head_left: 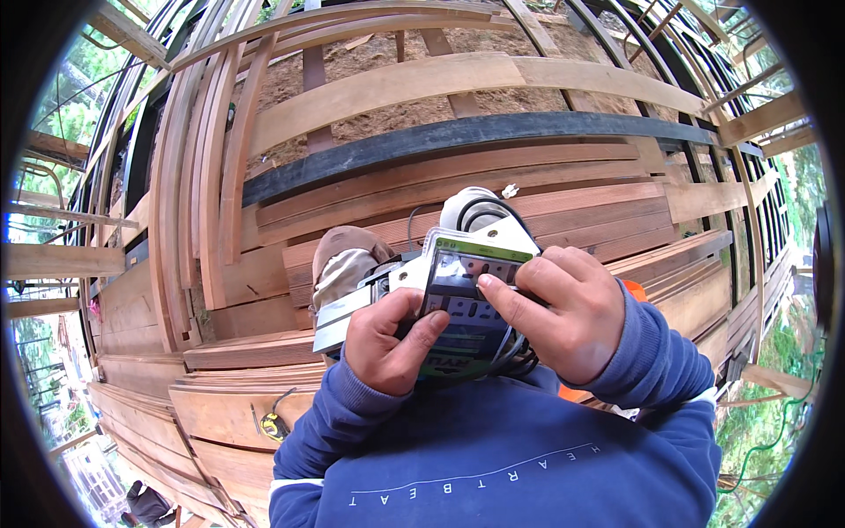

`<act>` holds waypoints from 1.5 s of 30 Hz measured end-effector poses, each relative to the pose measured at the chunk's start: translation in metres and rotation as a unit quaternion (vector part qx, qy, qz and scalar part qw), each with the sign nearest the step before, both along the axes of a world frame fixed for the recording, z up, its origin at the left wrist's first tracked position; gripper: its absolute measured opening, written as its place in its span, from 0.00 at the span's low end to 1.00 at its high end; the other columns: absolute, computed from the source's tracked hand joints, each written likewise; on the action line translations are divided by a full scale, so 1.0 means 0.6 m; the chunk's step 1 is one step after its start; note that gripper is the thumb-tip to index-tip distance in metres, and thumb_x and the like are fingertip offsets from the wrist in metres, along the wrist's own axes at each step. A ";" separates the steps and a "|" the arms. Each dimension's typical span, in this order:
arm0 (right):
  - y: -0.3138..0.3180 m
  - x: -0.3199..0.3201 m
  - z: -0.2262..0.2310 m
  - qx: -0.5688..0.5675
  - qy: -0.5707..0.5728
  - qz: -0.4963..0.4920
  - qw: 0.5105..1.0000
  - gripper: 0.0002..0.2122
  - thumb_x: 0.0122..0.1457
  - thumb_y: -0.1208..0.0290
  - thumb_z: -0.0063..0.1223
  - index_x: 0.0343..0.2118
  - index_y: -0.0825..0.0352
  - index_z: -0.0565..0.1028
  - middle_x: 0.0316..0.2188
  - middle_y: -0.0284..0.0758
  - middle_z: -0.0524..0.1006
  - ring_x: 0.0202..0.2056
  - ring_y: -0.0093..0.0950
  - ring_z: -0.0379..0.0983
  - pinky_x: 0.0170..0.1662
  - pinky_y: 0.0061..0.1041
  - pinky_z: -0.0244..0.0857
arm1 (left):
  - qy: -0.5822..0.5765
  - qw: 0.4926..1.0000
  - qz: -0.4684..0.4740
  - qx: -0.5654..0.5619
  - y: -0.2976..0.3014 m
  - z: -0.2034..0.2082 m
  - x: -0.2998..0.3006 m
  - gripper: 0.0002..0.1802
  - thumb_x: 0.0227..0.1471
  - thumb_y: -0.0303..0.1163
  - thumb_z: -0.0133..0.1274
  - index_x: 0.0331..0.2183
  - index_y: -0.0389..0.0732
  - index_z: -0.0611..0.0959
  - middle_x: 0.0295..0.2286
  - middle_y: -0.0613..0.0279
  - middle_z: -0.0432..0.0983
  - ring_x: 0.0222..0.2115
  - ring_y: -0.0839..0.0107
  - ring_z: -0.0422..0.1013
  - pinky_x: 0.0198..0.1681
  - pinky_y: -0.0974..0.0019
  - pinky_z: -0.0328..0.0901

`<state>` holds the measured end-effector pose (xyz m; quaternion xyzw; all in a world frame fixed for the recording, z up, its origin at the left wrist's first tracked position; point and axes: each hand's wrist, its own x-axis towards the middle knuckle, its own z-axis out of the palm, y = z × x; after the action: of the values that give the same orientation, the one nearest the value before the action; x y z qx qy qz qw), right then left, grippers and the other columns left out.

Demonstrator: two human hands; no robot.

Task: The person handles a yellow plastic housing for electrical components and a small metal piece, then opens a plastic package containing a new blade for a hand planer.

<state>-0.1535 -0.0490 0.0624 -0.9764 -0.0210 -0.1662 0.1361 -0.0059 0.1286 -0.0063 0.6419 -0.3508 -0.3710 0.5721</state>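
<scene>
I hold a power tool [458,295] with a pale green and grey body, a metal base plate at its left and a black cord coiled round it. My left hand [387,339] grips it from the lower left, thumb laid over the dark labelled face. My right hand [559,308] clasps the right side, its index finger pressing on that face. Both arms wear blue sleeves.
Stacked reddish wooden planks [493,189] lie under the tool, with a black strip [458,136] beyond and bare soil past it. Bent slats [198,158] stand at the left. My shoe [339,260] rests on a plank. A yellow tape measure [275,427] lies at the lower left.
</scene>
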 end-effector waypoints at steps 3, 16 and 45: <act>-0.001 -0.008 0.007 -0.017 0.029 0.003 0.999 0.20 0.40 0.77 0.54 0.42 0.69 0.77 0.24 0.33 0.69 0.25 0.29 0.67 0.28 0.28 0.63 | -0.001 1.000 0.001 0.000 0.000 0.000 -0.001 0.07 0.53 0.27 0.56 0.32 0.32 0.81 0.19 0.61 0.74 0.20 0.76 0.67 0.26 0.71 0.63; -0.058 -0.088 -0.022 0.020 0.065 -0.015 0.998 0.15 0.46 0.75 0.55 0.40 0.70 0.77 0.23 0.35 0.69 0.26 0.31 0.69 0.29 0.26 0.64 | 0.171 0.981 0.066 -0.059 -0.005 0.017 0.010 0.07 0.59 0.24 0.49 0.37 0.32 0.79 0.30 0.63 0.78 0.32 0.76 0.72 0.39 0.73 0.66; 0.080 0.046 -0.036 0.718 -0.153 -0.169 0.658 0.12 0.54 0.71 0.61 0.41 0.68 0.76 0.26 0.32 0.79 0.20 0.17 0.70 0.21 0.14 0.62 | -0.402 0.901 0.138 -0.086 -0.027 0.099 0.025 0.31 0.42 0.39 0.68 0.47 0.33 0.79 0.39 0.51 0.74 0.37 0.65 0.74 0.32 0.67 0.73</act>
<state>-0.1261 -0.0011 0.0407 -0.5226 0.2495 -0.2962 0.7595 0.0093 0.1123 0.0532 0.7268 -0.4892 0.0329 0.4811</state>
